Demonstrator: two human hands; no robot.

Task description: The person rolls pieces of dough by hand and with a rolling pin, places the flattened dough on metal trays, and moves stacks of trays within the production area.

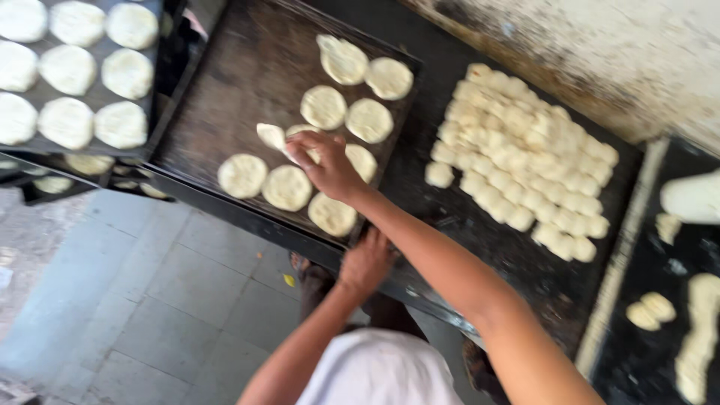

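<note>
My right hand (324, 163) reaches over a dark baking tray (225, 90) and pinches a flat round of pale dough (271, 136) above its middle. Several flattened dough rounds (324, 106) lie in rows on the right part of that tray. My left hand (366, 262) grips the tray's near edge, fingers curled around the rim. To the right, a heap of small dough balls (525, 157) sits on a dark work surface (450, 217).
A second tray (154, 45) filled with dough rounds rests at the upper left, with more trays stacked beneath it. Further dough pieces (651, 310) lie at the far right. A tiled floor (150, 300) shows below, and a stained wall (600, 45) behind.
</note>
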